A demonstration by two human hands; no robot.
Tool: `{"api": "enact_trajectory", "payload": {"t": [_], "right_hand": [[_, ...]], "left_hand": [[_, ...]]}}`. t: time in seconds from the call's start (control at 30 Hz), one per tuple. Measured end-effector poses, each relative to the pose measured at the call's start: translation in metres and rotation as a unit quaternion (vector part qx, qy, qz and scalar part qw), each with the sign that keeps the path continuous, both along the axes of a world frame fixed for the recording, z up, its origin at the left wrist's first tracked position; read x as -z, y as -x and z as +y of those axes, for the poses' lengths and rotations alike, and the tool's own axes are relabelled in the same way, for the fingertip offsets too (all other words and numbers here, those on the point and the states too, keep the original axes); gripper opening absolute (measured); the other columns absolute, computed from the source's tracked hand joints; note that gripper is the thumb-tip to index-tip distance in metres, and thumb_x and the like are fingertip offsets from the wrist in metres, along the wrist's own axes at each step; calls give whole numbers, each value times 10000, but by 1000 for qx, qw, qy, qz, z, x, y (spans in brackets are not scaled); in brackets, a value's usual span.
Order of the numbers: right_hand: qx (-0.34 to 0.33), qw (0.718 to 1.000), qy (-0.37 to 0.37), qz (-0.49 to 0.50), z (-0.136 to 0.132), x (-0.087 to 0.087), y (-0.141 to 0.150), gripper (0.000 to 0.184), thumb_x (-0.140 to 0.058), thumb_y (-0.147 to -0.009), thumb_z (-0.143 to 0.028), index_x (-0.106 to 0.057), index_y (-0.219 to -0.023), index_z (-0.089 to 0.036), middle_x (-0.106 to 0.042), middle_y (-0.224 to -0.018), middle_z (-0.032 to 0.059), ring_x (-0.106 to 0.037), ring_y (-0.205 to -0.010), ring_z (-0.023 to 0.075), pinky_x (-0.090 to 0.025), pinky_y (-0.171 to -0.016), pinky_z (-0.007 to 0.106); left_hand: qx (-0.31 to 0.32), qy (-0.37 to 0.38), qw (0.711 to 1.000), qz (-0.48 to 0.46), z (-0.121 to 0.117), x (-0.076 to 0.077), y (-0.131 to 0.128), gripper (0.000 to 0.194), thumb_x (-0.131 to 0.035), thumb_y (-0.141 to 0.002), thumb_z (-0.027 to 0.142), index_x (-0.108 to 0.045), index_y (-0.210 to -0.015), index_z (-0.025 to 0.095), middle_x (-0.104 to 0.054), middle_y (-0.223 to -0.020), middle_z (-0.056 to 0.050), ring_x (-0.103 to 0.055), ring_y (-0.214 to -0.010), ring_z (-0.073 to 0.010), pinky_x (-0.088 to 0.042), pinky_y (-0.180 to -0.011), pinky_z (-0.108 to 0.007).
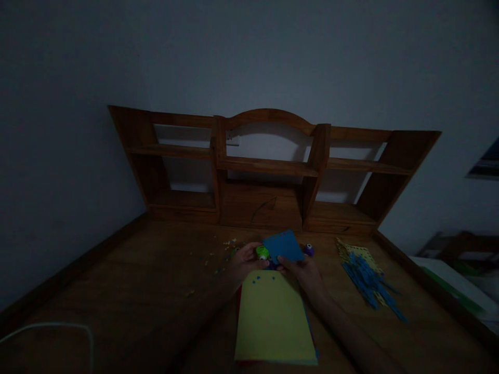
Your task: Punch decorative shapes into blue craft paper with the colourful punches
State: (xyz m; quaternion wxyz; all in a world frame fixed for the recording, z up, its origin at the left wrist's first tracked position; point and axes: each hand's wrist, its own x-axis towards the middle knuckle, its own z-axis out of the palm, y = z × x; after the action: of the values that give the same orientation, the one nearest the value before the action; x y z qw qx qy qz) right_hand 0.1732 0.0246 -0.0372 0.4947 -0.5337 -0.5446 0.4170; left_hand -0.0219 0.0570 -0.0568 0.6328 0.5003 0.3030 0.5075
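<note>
My left hand (244,264) is closed around a small green craft punch (262,253), with the thumb in front of it. My right hand (300,267) pinches a blue sheet of paper (284,246) by its near edge. The sheet reaches toward the punch, and small notches or holes show along its far edge. Whether the paper sits inside the punch's slot I cannot tell. Just below both hands lies a stack of paper with a yellow sheet (275,317) on top. A few tiny blue cut-outs (258,277) rest on that sheet.
A purple punch (309,250) stands right of the blue sheet. Blue and yellow paper strips (366,275) lie in a heap at the right. Small pale cut-outs (230,242) are scattered at the left. A wooden shelf unit (268,166) backs the desk; a white cable (58,325) lies front left.
</note>
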Motion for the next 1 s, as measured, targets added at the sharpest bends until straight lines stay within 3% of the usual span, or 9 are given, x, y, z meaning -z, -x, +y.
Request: {"api": "enact_trajectory", "payload": {"t": [0.27, 1.0], "right_hand": [[-22, 1000, 5, -22, -5, -4, 1, 366, -684, -677, -515, -665, -662, -150, -711, -685, 62, -642, -630, 205, -483, -623, 292], [-60, 994, -26, -85, -2, 6, 0, 354, -634, -743, -477, -634, -603, -152, -670, -603, 57, -599, -543, 181, -455, -542, 270]], "left_hand": [[24, 18, 999, -25, -4, -5, 0, 499, -830, -613, 195, -575, -1040, 144, -634, -1049, -100, -613, -910, -212, -479, -783, -288], [9, 8, 1000, -19, -4, -7, -1, 482, -831, -617, 225, -595, -1029, 145, -652, -973, -68, -615, -868, -194, -486, -774, -282]]}}
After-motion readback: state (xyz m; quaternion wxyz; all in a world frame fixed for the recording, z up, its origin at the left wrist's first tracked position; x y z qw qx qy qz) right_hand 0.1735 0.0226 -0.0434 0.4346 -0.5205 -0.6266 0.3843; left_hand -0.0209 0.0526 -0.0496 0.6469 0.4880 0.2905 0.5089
